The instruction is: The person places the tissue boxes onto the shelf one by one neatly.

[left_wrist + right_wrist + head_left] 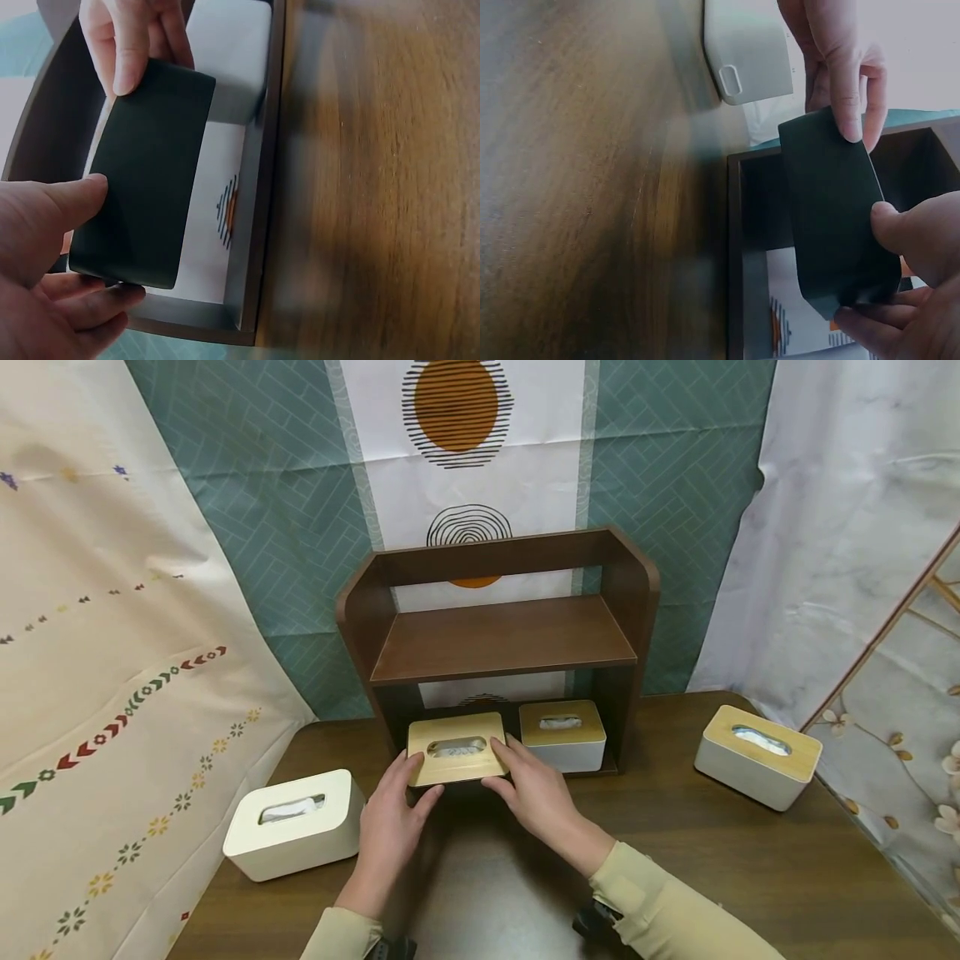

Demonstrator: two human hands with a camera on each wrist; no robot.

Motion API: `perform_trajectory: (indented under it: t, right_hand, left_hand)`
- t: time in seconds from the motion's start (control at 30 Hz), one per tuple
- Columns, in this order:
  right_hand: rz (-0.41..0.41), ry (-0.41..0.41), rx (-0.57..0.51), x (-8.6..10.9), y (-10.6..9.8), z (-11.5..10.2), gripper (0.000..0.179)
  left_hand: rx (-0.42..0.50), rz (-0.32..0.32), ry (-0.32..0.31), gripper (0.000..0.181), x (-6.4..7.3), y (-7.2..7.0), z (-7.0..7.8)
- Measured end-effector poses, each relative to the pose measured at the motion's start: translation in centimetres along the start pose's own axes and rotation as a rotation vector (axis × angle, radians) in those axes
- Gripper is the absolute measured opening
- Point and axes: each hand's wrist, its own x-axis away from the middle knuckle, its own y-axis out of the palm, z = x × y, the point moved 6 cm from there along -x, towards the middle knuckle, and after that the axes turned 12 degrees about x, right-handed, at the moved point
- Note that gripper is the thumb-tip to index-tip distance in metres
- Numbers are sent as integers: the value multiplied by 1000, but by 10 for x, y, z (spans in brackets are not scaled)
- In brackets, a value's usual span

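Note:
Both hands hold a tissue box with a pale wooden lid and an oval slot; its dark green-black side shows in the wrist views. My left hand grips the left end, thumb at the near edge. The right hand grips the opposite end, thumb likewise toward me. The box is at the front of the lower compartment of a dark brown shelf. Just right of it, a white tissue box with a wooden lid stands in that compartment. Whether the held box touches the shelf floor is hidden.
An all-white tissue box stands on the brown table at the left, close to the left hand. Far right is another white tissue box with a wooden lid. Patterned cloths hang behind and at both sides.

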Motion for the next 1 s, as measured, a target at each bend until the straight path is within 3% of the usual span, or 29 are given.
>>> perform_trajectory:
  t: [0.43,1.0]
  right_hand:
    - [-7,35,5,-13,14,3,62]
    - [-44,77,0,-22,30,4,61]
  left_hand:
    - [24,10,5,59,-16,10,-10]
    - [53,8,1,56,-26,24,-26]
